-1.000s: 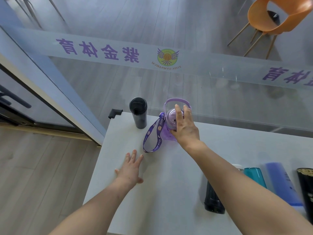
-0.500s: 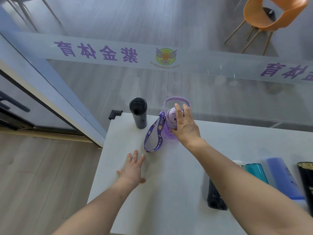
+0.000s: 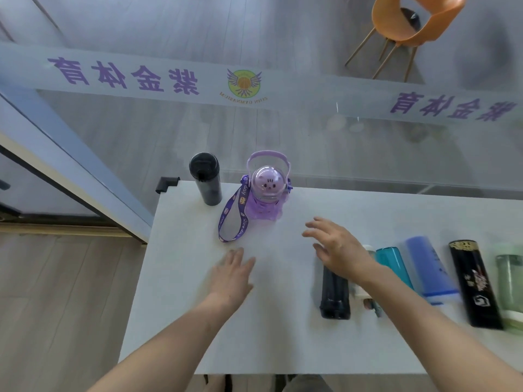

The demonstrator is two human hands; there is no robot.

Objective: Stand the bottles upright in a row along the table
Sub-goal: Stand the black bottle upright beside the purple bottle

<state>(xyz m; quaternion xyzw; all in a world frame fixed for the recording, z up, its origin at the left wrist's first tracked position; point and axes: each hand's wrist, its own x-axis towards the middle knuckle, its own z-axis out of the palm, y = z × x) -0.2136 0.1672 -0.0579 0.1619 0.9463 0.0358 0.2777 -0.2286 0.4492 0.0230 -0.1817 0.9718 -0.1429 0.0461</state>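
A black flask stands upright at the far left edge of the white table. Beside it on the right stands a purple bottle with a cat-face dome lid, its strap trailing forward. Several bottles lie flat on the right: a black one, a teal one, a blue one, a black patterned one and a pale green one. My right hand hovers open over the lying black bottle's top. Flat on the table with spread fingers is my left hand.
A glass wall with purple lettering runs right behind the table's far edge. A black corner guard caps the far left corner. An orange chair stands beyond the glass. Wooden floor lies to the left of the table.
My right hand has let go of the purple bottle's lid and drawn back to the right, over the lying bottles. The purple bottle stays upright. My left hand has barely moved.
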